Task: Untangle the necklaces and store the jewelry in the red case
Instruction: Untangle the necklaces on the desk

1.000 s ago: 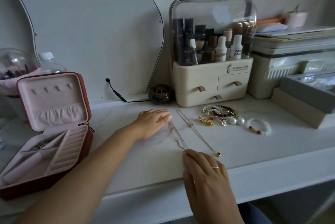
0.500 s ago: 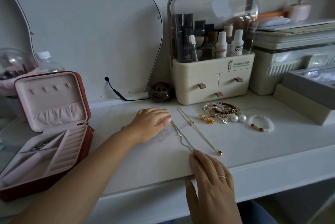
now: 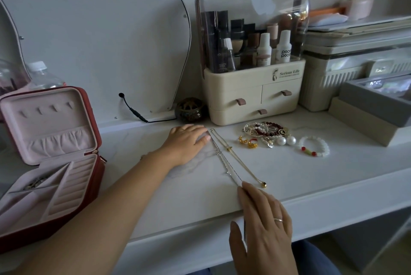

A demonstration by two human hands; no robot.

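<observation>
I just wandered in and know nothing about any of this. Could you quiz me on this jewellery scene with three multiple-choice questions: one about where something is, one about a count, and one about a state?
1. Where is the red case?
A. Left of the left hand
B. On a shelf above
C. On the person's lap

2. How many chains lie stretched out side by side?
A. One
B. Two
C. Four

3. The case's lid is:
A. zipped shut
B. taken off
C. standing open

Answers:
1 A, the case sits at the far left, beyond the left hand.
2 B, a silver necklace and a gold necklace lie next to each other.
3 C, the lid stands raised and its pink lining shows.
</observation>
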